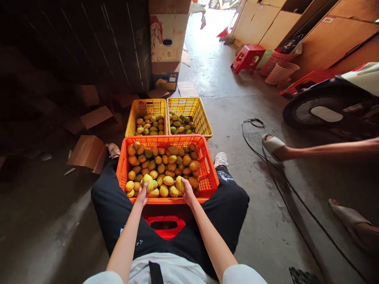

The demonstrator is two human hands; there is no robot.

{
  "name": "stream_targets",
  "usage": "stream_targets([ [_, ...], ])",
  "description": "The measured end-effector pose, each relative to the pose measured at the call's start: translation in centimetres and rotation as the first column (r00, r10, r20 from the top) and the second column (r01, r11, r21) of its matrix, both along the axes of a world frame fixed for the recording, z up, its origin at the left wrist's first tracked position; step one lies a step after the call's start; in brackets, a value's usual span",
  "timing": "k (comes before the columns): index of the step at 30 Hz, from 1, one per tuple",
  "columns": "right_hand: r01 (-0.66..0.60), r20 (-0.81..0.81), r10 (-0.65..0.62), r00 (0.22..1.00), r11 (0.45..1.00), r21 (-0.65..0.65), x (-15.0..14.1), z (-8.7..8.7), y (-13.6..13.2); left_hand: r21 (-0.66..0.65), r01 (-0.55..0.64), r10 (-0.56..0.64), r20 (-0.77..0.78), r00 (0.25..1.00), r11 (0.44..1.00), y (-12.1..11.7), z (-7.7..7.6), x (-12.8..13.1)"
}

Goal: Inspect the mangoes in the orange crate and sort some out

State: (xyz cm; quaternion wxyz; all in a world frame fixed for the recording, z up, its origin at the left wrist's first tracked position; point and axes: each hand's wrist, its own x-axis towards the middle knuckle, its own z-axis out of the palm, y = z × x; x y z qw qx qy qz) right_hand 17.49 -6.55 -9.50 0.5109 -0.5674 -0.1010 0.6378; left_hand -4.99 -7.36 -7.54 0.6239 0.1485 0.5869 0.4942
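Observation:
My left hand (143, 193) is closed around a yellow-green oval fruit (148, 182), raised above the front of an orange plastic crate (166, 200). In my right hand (187, 190) is another yellow fruit (179, 184), gripped near the crate's front right. Below both hands, the crate holds a heap of similar oval fruits (161, 169), yellow to brownish orange, some greenish. The exact kind of fruit is not plain. Behind it stand two yellow crates, the left one (128, 122) and the right one (206, 118), each with fruits in the bottom.
The orange crate sits between my legs, above a red stool (168, 232). Cardboard boxes (86, 154) lie to the left. On the right, a black cable (274, 177) crosses the floor near another person's sandalled foot (274, 146) and a motorbike wheel (314, 112).

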Motion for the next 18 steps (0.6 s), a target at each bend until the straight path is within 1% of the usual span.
stream_targets([
  [3,0.001,-0.021,-0.001,1.000,1.000,-0.010,0.1,0.0,0.2,-0.030,-0.032,0.033,0.027,0.999,0.999,0.1,-0.1,0.0],
  [5,0.019,-0.031,-0.020,0.999,0.999,-0.029,0.2,-0.1,0.2,-0.036,-0.022,0.024,0.046,0.999,0.999,0.2,-0.1,0.0],
  [11,0.015,-0.041,-0.017,0.999,0.999,-0.035,0.2,-0.4,0.2,-0.046,0.177,-0.173,0.082,0.981,0.983,0.4,0.2,0.1],
  [15,0.029,0.014,-0.028,0.999,1.000,-0.010,0.2,-0.9,0.3,-0.037,0.202,-0.198,0.079,0.977,0.979,0.4,0.2,0.2],
  [18,-0.038,0.075,0.034,0.997,0.998,0.050,0.2,-1.2,0.3,-0.039,0.193,-0.191,0.064,0.980,0.980,0.3,0.2,0.2],
])
